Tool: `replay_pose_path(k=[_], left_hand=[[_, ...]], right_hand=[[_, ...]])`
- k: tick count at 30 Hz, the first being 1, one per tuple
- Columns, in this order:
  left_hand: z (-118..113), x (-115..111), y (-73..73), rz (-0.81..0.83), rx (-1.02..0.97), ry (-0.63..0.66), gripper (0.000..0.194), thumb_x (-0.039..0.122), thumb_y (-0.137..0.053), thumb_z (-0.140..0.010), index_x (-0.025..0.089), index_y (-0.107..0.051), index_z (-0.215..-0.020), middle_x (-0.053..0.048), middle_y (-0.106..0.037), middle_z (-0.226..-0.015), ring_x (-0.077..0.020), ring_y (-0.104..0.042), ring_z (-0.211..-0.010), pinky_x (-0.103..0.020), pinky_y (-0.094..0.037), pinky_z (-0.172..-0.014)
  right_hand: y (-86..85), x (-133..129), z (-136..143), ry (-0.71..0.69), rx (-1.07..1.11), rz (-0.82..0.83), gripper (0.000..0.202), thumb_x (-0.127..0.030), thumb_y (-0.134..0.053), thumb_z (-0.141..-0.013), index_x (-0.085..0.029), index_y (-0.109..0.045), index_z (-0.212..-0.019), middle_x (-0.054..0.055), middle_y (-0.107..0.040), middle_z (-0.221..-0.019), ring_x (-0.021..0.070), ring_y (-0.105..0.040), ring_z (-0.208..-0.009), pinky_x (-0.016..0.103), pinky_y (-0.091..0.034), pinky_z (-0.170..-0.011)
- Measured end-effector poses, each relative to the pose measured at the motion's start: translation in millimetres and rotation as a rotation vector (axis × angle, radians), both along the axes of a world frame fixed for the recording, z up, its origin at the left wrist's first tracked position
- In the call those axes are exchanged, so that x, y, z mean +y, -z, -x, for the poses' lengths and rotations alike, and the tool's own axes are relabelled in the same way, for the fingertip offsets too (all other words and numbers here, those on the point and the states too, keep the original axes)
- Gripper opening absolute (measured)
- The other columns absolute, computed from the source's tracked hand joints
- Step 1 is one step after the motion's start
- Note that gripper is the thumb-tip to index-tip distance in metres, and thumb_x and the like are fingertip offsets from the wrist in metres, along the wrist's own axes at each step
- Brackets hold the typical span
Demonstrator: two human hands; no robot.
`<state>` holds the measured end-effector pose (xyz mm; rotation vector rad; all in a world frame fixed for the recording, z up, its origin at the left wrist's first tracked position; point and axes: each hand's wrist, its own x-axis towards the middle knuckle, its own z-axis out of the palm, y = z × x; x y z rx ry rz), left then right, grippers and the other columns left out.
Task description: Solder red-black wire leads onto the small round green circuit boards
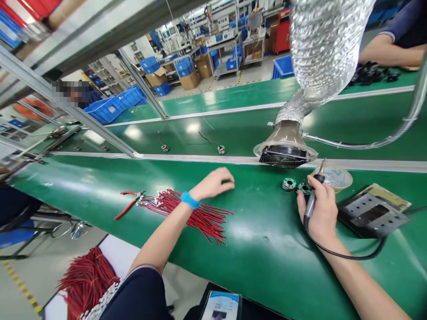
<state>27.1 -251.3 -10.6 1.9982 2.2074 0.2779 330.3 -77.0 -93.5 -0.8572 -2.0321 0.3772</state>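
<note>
My right hand [323,214] is wrapped round a soldering iron [311,203], its tip pointing up and away from me. Just beyond those fingers sits a small round part with a green board [304,188], partly covered by the hand; whether they touch I cannot tell. A second such round part [288,184] lies to its left. My left hand [215,183], with a blue band on the wrist, hovers near a bundle of red wires [203,218]. Its fingers are curved and apart, with nothing visible in them. Red-handled cutters [128,204] lie left of the wires.
A fume hood [287,144] on a foil duct hangs ahead of my right hand. Behind that hand stand a shallow bowl [336,178] and a soldering iron stand [375,213]. Wired round parts [221,149] sit on the strip beyond the rail. A co-worker's arm [383,51] shows far right.
</note>
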Motion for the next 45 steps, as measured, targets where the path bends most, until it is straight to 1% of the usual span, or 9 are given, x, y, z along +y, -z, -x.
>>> replay_pose_path(k=[2, 4, 8, 11, 16, 21, 29, 38, 45], left_hand=[[-23, -33, 5.0, 0.093, -0.212, 0.120, 0.012, 0.032, -0.077, -0.095, 0.021, -0.075, -0.099, -0.004, -0.072, -0.104, -0.0204, -0.065, -0.104, -0.029, -0.048, -0.096], [-41, -58, 12.5, 0.129, -0.293, 0.102, 0.010, 0.027, -0.075, -0.096, 0.019, -0.071, -0.093, -0.004, -0.070, -0.097, -0.0198, -0.064, -0.096, -0.029, -0.048, -0.089], [-62, -79, 19.0, 0.096, -0.282, 0.049, 0.014, 0.021, -0.068, -0.099, 0.019, -0.064, -0.086, -0.003, -0.066, -0.090, -0.0194, -0.061, -0.088, -0.030, -0.046, -0.083], [-68, -76, 11.5, 0.031, -0.319, 0.027, 0.014, 0.021, -0.059, -0.103, 0.019, -0.061, -0.090, -0.003, -0.065, -0.094, -0.0183, -0.060, -0.089, -0.029, -0.047, -0.082], [-81, -57, -3.9, -0.231, -0.542, -0.110, 0.014, 0.025, -0.054, -0.105, 0.020, -0.060, -0.093, -0.001, -0.063, -0.089, -0.0150, -0.057, -0.079, -0.027, -0.045, -0.074], [-108, -33, -4.6, -0.283, -0.606, -0.020, 0.013, 0.025, -0.063, -0.101, 0.019, -0.067, -0.091, -0.001, -0.064, -0.086, -0.0142, -0.058, -0.076, -0.026, -0.044, -0.070], [-140, -16, 14.7, -0.212, -0.549, 0.135, 0.014, 0.025, -0.061, -0.104, 0.020, -0.070, -0.095, -0.004, -0.068, -0.094, -0.0177, -0.063, -0.088, -0.029, -0.048, -0.080], [-151, -16, 26.9, -0.187, -0.644, 0.057, 0.020, 0.027, -0.056, -0.106, 0.020, -0.070, -0.094, -0.003, -0.067, -0.090, -0.0167, -0.062, -0.083, -0.028, -0.047, -0.078], [-155, -15, 32.3, -0.222, -0.880, -0.147, 0.024, 0.036, -0.065, -0.098, 0.017, -0.073, -0.084, -0.003, -0.067, -0.083, -0.0155, -0.060, -0.075, -0.026, -0.044, -0.068]], right_hand=[[1.4, 0, 0, 0.005, 0.014, -0.010, 0.055, -0.041, -0.060, -0.100, -0.014, -0.060, -0.148, 0.021, -0.061, -0.125, 0.0362, -0.065, -0.113, 0.055, -0.057, -0.100], [2.7, -2, -1, 0.013, 0.028, -0.021, 0.055, -0.042, -0.062, -0.099, -0.016, -0.061, -0.147, 0.019, -0.061, -0.123, 0.0343, -0.065, -0.110, 0.053, -0.058, -0.098], [1.5, -17, -10, -0.002, 0.043, -0.002, 0.054, -0.041, -0.063, -0.098, -0.019, -0.059, -0.147, 0.014, -0.060, -0.121, 0.0308, -0.066, -0.106, 0.049, -0.058, -0.095], [-2.4, -42, -20, -0.047, 0.053, 0.029, 0.051, -0.039, -0.063, -0.099, -0.022, -0.057, -0.147, 0.012, -0.060, -0.119, 0.0286, -0.067, -0.103, 0.047, -0.058, -0.096], [-9.8, -96, -29, -0.144, 0.065, 0.109, 0.043, -0.029, -0.059, -0.100, -0.024, -0.057, -0.143, 0.012, -0.061, -0.123, 0.0278, -0.068, -0.109, 0.045, -0.059, -0.094], [-13.7, -127, -31, -0.261, 0.056, 0.225, 0.048, -0.020, -0.057, -0.100, -0.027, -0.053, -0.147, 0.012, -0.059, -0.129, 0.0240, -0.071, -0.110, 0.039, -0.061, -0.092], [-15.9, -126, -30, -0.241, 0.076, 0.280, 0.049, -0.022, -0.062, -0.100, -0.027, -0.052, -0.148, 0.012, -0.058, -0.130, 0.0235, -0.071, -0.108, 0.040, -0.062, -0.096], [-15.2, -127, -33, -0.273, 0.126, 0.321, 0.050, -0.019, -0.062, -0.099, -0.029, -0.053, -0.147, 0.010, -0.057, -0.131, 0.0216, -0.071, -0.108, 0.038, -0.062, -0.096], [-16.5, -130, -33, -0.191, 0.049, 0.312, 0.068, -0.033, -0.080, -0.093, -0.031, -0.048, -0.153, 0.012, -0.056, -0.131, 0.0293, -0.068, -0.115, 0.048, -0.062, -0.100]])
